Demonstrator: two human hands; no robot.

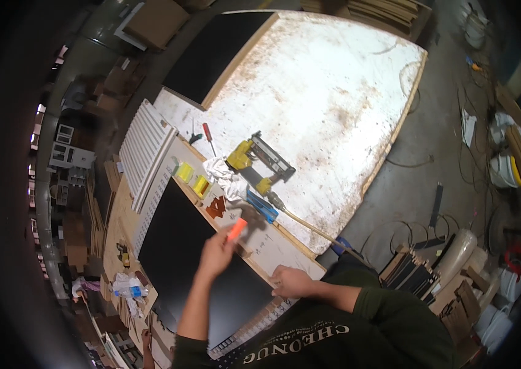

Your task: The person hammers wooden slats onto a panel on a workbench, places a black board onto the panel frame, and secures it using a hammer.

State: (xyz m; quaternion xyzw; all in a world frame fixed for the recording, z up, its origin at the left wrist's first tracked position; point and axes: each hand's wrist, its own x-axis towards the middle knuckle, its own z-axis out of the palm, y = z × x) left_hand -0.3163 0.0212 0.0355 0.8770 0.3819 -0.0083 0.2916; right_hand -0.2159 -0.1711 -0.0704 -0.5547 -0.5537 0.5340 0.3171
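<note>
My left hand (216, 254) is closed on a bright orange rectangular piece (236, 230), held over the edge of a glossy black panel (180, 246). My right hand (292, 282) is curled into a fist near the panel's right end. Whatever its fingers may hold is hidden. Beyond my left hand, a blue tool (261, 206) lies beside a crumpled white rag (226, 177). A yellow-and-black nail gun (260, 161) rests on the white worktop (340, 104), with a hose (315, 226) running from it. A red-handled screwdriver (208, 134) is farther off.
Yellow packets (201, 184) and a brown piece (216, 208) lie along the wooden ledge. A second black panel (217, 52) sits on the worktop's far left. White slatted pieces (148, 147) are stacked at left. Bundled dark strips (409, 274) stand at right, near coiled hose on the floor.
</note>
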